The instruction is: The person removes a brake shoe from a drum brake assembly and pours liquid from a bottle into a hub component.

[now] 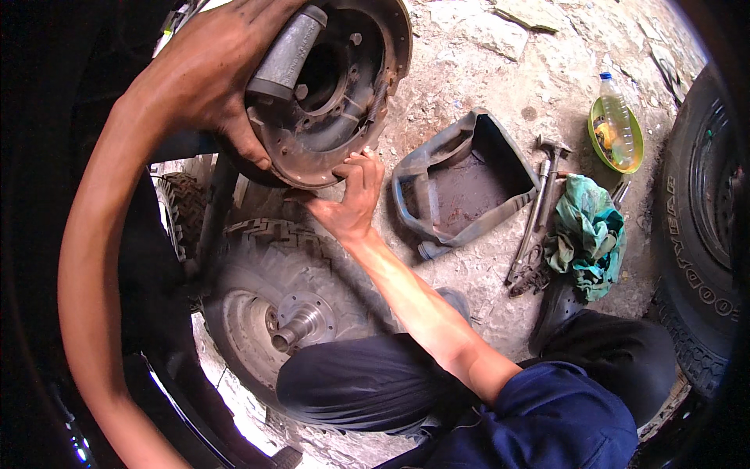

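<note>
Grasps the left edge of a round metal plate (312,154) in the left hand (219,74), with thumb pressed to its front face; cups the lower rim in the right hand (355,191), with fingers bent over the edge. Holds the rust-brown part above a silvery hub (314,319) in the view, left of a cut-away plastic container (480,229). Has a hammer (552,166), a crumpled turquoise rag (590,234) and a green bowl (637,147) bearing a clear bottle (615,113) to the right.
</note>
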Demonstrator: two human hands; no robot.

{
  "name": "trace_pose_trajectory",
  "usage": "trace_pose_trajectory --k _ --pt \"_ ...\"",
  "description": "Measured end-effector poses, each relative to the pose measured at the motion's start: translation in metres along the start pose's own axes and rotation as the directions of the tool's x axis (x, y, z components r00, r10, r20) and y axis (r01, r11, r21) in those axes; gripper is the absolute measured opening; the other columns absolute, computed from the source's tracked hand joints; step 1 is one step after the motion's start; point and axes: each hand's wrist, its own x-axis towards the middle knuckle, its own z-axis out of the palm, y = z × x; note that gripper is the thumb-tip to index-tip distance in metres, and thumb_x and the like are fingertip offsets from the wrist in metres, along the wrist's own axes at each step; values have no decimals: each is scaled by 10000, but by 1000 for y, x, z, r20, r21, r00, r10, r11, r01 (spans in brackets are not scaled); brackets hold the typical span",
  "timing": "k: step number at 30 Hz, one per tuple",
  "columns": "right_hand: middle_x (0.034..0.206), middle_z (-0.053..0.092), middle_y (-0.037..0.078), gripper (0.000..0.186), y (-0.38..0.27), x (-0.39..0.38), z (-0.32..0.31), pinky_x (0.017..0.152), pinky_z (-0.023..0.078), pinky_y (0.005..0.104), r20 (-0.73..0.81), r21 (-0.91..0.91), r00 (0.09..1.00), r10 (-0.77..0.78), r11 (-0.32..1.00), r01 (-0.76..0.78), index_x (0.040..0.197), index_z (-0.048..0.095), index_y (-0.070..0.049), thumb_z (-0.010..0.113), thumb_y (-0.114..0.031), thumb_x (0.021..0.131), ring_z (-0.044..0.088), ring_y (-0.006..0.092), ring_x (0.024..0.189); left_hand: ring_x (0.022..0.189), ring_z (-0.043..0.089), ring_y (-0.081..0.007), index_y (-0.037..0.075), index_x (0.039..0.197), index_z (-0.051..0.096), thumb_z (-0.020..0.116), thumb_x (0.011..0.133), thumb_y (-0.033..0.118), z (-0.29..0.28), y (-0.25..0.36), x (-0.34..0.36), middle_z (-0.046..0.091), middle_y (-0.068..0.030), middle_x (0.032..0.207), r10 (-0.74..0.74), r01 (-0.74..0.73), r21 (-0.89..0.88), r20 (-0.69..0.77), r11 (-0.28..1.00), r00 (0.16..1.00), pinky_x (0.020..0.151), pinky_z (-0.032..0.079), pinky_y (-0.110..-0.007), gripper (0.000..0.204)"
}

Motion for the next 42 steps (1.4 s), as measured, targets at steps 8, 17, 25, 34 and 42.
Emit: trace_pose_trajectory --k 8,17,25,34,42 --pt "889 548 170 356 -3 7 2 897 437 496 -39 -21 999 27 999 -28 760 532 -11 713 -125 475 530 388 935 1336 382 -426 -100 1447 182 887 341 643 -5 2 1 334 -323 1428 61 -62 -6 -58 998 996 1099 371 -439 1507" --pt "747 486 169 336 -14 16 -6 873 454 490 -43 13 997 67 998 -67 682 487 -12 705 -171 482 519 400 793 1323 397 -434 -85 1459 160 874 318 679 -6 3 5 335 -317 1433 3 -4 56 20 998 1000 1084 392 -450 1547" --pt "735 485 160 334 -26 19 -11 834 456 471 -26 60 992 126 990 -125 668 483 -13 734 -154 499 513 395 779 1360 377 -374 122 1525 172 902 45 242 28 -15 4 335 -140 1518 16 -23 -36 -186 999 982 1140 359 -452 1655" --pt "784 521 146 456 -25 15 -12 794 444 451 -4 64 992 128 990 -128 687 517 -16 850 -285 531 533 368 839 1351 387 -381 116 1524 178 877 9 267 28 -16 5 343 -142 1513 9 -19 -58 -168 998 986 1144 351 -451 1676" --pt "810 536 138 541 -27 18 -18 741 434 426 33 84 991 131 987 -134 705 527 -12 898 -371 543 524 340 823 1357 378 -378 100 1520 179 873 6 282 27 -18 6 327 -150 1520 32 -45 -67 -176 997 984 1153 335 -443 1676"
